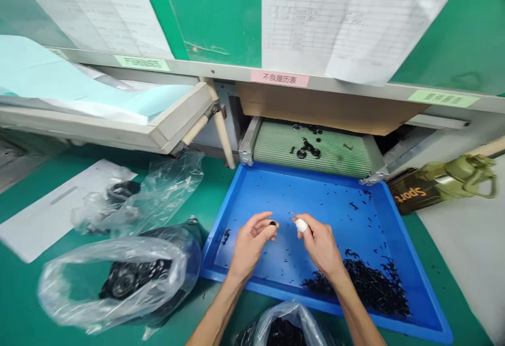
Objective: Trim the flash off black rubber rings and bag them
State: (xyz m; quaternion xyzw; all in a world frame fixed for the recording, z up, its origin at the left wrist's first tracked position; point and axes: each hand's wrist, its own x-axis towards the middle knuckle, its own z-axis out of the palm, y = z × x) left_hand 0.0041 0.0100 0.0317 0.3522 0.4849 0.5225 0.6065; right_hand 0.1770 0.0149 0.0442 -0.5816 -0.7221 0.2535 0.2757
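Above the blue tray (268,193), my left hand (254,241) pinches a small black part (272,223) between thumb and fingertips. Facing it, my right hand (317,241) is closed round a thin pointed tool (292,214), whose tip sticks out toward the left hand; its exact kind is too small to tell. A white covering (301,225) wraps a finger of that hand. Black scraps (379,288) are heaped in the tray's near right corner, partly behind my right forearm. At the near edge stands a clear bag (290,317) of black pieces.
A green ribbed conveyor (339,151) carrying black rings ends over the tray's far edge. To the left lie an open plastic bag (185,262) of black round parts, a smaller bag (165,188) and a white sheet (59,209). A sport bottle (437,183) lies at the right.
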